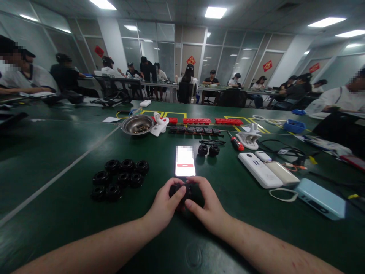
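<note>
Both of my hands meet over the green table, just below a lit phone (186, 171). Wrapped by the fingers of my left hand (163, 199) is a black round part (187, 192), mostly hidden by fingers. My right hand (212, 203) curls round its other side, thumb and forefinger against it. To the left lie several similar black ring-shaped parts (123, 178) in a cluster. Two more black round parts (208, 150) stand right of the phone.
Farther back are a metal bowl (129, 125) with small pieces, red strips (196, 121) and a black strip (195, 130). On the right lie a red screwdriver (237, 144), a white power bank (260, 171), a light blue box (322, 198) and cables. People sit around other tables.
</note>
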### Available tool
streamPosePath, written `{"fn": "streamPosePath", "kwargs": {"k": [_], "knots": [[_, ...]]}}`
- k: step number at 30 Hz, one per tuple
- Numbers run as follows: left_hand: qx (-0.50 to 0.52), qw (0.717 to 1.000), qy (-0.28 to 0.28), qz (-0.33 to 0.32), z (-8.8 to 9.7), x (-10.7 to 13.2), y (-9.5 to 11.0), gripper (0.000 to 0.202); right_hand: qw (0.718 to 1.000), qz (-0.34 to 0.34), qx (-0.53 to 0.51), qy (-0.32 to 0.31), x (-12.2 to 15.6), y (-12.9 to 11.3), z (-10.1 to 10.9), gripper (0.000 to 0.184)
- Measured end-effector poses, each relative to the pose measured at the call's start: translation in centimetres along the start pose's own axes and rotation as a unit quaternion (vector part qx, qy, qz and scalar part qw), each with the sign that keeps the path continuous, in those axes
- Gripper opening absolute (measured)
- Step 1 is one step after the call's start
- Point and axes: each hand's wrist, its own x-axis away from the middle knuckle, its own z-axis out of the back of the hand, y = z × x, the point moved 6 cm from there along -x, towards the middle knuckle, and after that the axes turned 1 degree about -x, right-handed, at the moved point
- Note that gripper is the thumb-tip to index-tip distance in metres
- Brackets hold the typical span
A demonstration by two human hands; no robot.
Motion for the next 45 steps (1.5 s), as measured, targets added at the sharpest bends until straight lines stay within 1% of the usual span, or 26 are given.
{"fn": "streamPosePath", "kwargs": {"k": [3, 5, 6, 9, 10, 11, 13, 15, 17, 19, 23, 25, 27, 28, 30, 32, 33, 35, 37, 40, 41, 43, 45], "knots": [[0.001, 1.000, -0.009, -0.007, 0.0, -0.1, -0.2, 0.025, 0.999, -0.046, 0.011, 0.006, -0.1, 0.8, 0.0, 0.026], [-0.006, 1.000, -0.010, -0.005, 0.0, -0.1, -0.3, 0.027, 0.999, -0.040, 0.023, 0.001, -0.2, 0.6, 0.0, 0.020], [-0.007, 1.000, -0.005, -0.001, 0.1, -0.2, -0.3, 0.027, 0.999, -0.025, 0.027, -0.002, -0.3, 0.3, -0.1, 0.021], [-0.008, 1.000, 0.020, 0.013, 0.3, -0.1, -0.1, 0.028, 0.999, 0.034, 0.031, -0.017, -0.1, -0.7, -0.2, 0.033], [-0.008, 1.000, 0.025, 0.016, 0.3, -0.1, 0.0, 0.029, 0.998, 0.041, 0.032, -0.021, -0.1, -0.8, -0.2, 0.037], [-0.008, 0.999, 0.028, 0.018, 0.3, -0.1, 0.1, 0.029, 0.999, 0.039, 0.031, -0.020, 0.0, -0.7, -0.2, 0.040], [-0.006, 0.999, 0.031, 0.023, 0.2, -0.1, 0.2, 0.030, 1.000, 0.012, 0.027, -0.009, 0.1, -0.2, -0.1, 0.043], [-0.001, 0.999, 0.028, 0.025, 0.1, -0.1, 0.1, 0.031, 0.999, -0.021, 0.032, -0.003, 0.1, 0.4, 0.0, 0.036], [-0.001, 1.000, 0.024, 0.020, 0.1, -0.3, -0.1, 0.031, 0.999, -0.034, 0.041, -0.008, 0.0, 0.6, -0.1, 0.026], [-0.003, 1.000, 0.024, 0.010, 0.2, -0.4, -0.3, 0.033, 0.999, -0.015, 0.044, -0.016, -0.1, 0.2, -0.1, 0.026], [0.000, 0.999, 0.029, 0.016, 0.4, -0.4, -0.6, 0.039, 0.998, 0.040, 0.036, -0.031, -0.2, -0.8, -0.1, 0.038], [-0.001, 0.999, 0.041, 0.019, 0.6, -0.3, -0.5, 0.038, 0.999, 0.039, 0.022, -0.030, -0.1, -0.6, -0.1, 0.040], [-0.002, 0.999, 0.053, 0.010, 0.7, -0.2, -0.4, 0.036, 1.000, 0.023, 0.003, -0.017, 0.0, 0.0, -0.1, 0.043], [0.000, 0.999, 0.053, 0.007, 0.7, -0.2, -0.3, 0.035, 1.000, 0.011, -0.002, -0.011, 0.0, 0.3, -0.1, 0.043], [0.006, 0.999, 0.037, 0.002, 0.5, -0.3, -0.4, 0.034, 1.000, -0.008, 0.005, -0.003, 0.0, 0.7, -0.1, 0.035], [0.009, 1.000, 0.019, 0.005, 0.3, -0.5, -0.5, 0.034, 1.000, -0.002, 0.024, -0.007, 0.0, 0.5, -0.1, 0.027], [0.011, 1.000, 0.013, 0.008, 0.2, -0.5, -0.6, 0.035, 0.999, 0.009, 0.032, -0.011, 0.0, 0.3, -0.1, 0.026], [0.018, 1.000, 0.015, 0.018, 0.2, -0.6, -0.8, 0.037, 0.998, 0.040, 0.041, -0.017, 0.0, -0.3, -0.2, 0.031], [0.025, 0.999, 0.022, 0.020, 0.3, -0.6, -0.8, 0.036, 0.998, 0.051, 0.038, -0.019, 0.1, -0.5, -0.2, 0.037], [0.024, 0.999, 0.027, 0.014, 0.3, -0.5, -0.7, 0.032, 1.000, 0.013, 0.020, -0.003, 0.2, 0.3, -0.1, 0.043], [0.022, 0.999, 0.021, 0.014, 0.3, -0.4, -0.6, 0.031, 1.000, -0.006, 0.020, 0.000, 0.2, 0.6, -0.1, 0.041], [0.015, 1.000, 0.004, 0.015, 0.1, -0.3, -0.5, 0.030, 0.999, -0.025, 0.030, -0.001, 0.2, 0.8, -0.2, 0.031], [0.007, 1.000, -0.004, 0.012, 0.0, -0.3, -0.4, 0.031, 0.999, -0.010, 0.041, -0.011, 0.1, 0.4, -0.3, 0.026]]}}
